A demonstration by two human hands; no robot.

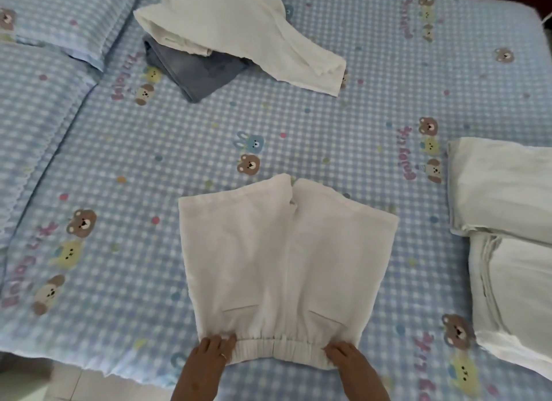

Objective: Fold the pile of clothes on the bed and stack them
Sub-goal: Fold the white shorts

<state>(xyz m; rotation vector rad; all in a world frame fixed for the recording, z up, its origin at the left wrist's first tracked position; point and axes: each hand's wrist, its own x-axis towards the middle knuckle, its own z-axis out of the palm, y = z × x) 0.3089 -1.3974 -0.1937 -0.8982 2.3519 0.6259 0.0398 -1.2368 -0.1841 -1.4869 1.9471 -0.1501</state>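
Note:
White shorts (pixel 283 260) lie flat on the bed near its front edge, legs pointing away, elastic waistband toward me. My left hand (pixel 213 351) pinches the waistband's left corner and my right hand (pixel 343 356) pinches its right corner. At the far middle lies an unfolded pile: a crumpled white garment (pixel 239 27) over a blue denim piece (pixel 194 69). Along the right edge sits a stack of folded white clothes (pixel 507 236).
The bed wears a blue checked sheet (pixel 134 161) with bear and bunny prints. Two matching pillows (pixel 44 57) lie at the left. A strip of pale floor (pixel 89 385) shows below the bed's front edge at the bottom left.

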